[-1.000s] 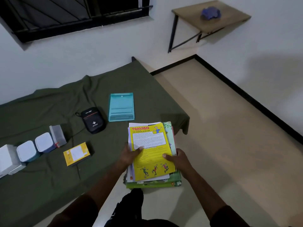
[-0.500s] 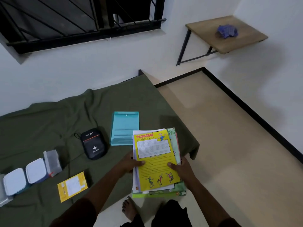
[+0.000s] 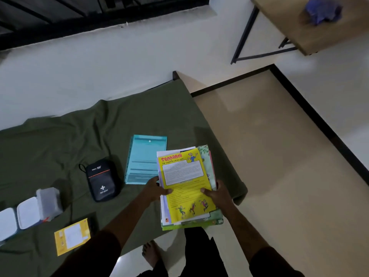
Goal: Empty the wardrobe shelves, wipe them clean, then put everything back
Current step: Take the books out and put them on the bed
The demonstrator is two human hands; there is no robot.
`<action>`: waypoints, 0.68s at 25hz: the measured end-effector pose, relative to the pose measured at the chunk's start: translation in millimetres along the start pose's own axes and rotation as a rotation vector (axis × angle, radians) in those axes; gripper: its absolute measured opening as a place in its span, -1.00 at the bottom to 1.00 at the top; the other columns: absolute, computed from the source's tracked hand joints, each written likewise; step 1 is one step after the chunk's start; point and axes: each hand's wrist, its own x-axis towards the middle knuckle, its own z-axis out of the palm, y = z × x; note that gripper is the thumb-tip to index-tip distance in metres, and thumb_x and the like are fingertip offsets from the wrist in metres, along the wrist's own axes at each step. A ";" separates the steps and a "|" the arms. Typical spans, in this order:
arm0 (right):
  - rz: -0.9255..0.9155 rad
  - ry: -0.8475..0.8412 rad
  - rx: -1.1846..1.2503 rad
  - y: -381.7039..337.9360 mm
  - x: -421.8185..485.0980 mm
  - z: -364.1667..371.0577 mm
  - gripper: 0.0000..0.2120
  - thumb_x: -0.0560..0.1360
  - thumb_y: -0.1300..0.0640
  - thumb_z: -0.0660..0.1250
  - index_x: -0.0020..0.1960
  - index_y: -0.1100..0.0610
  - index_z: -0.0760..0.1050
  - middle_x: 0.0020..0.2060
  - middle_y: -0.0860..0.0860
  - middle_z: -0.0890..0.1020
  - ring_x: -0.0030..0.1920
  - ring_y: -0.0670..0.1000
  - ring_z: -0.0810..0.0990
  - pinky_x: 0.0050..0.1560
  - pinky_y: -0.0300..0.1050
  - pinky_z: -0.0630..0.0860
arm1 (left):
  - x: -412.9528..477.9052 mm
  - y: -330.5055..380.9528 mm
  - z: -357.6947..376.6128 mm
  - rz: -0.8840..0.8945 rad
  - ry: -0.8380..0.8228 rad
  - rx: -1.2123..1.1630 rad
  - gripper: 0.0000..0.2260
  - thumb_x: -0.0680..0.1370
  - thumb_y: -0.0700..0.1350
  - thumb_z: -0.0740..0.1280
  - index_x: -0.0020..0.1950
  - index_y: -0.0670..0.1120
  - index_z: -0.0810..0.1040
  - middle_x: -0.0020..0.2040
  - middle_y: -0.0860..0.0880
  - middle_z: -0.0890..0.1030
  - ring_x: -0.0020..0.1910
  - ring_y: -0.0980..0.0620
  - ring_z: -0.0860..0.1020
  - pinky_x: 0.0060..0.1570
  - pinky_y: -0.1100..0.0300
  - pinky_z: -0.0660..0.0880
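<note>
Both hands clamp a stack of books and papers topped by a yellow comic sheet (image 3: 184, 184): left hand (image 3: 154, 189), right hand (image 3: 216, 193), just right of the teal plastic folder (image 3: 144, 158).

On the green bed sheet (image 3: 60, 148) the far half toward the wall lies open, room enough to reach across. Nearer, the teal folder (image 3: 144, 158) sits just beside the stack of books (image 3: 185, 186), with the black first-aid pouch (image 3: 102, 179), white boxes (image 3: 27, 211) and yellow packet (image 3: 71, 235) crowding the left. The floor (image 3: 279, 176) to the right is open.
</note>
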 end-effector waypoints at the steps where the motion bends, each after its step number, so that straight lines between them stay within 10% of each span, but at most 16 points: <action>1: 0.010 -0.004 -0.016 -3.8 16.7 -5.7 -0.53 0.43 0.18 0.55 0.26 0.15 0.44 0.07 0.04 0.64 0.09 0.09 0.63 0.14 0.03 0.55 | 12.5 8.9 3.1 -0.017 0.019 0.025 -0.41 0.39 -0.28 0.60 0.38 -0.24 0.49 0.21 -0.25 0.64 0.15 -0.20 0.63 0.08 -0.03 0.60; 13: 0.151 -0.049 -0.154 -24.2 153.7 -44.4 -0.55 0.43 0.16 0.54 0.21 0.27 0.46 0.05 0.21 0.63 -0.01 0.12 0.58 -0.02 -0.06 0.49 | 113.0 66.4 38.7 -0.072 0.142 0.162 -0.46 0.40 -0.22 0.60 0.34 -0.18 0.51 0.19 -0.19 0.66 0.18 -0.19 0.62 0.21 -0.09 0.55; 17: 0.082 -0.075 -0.295 -30.5 182.4 -52.6 -0.23 0.27 -0.06 0.65 0.33 0.22 0.43 0.19 0.13 0.61 0.20 0.16 0.60 0.22 0.16 0.54 | 138.2 79.0 43.0 -0.087 0.134 0.258 -0.37 0.45 -0.11 0.57 0.46 -0.17 0.42 0.31 -0.18 0.59 0.30 -0.16 0.55 0.21 0.07 0.45</action>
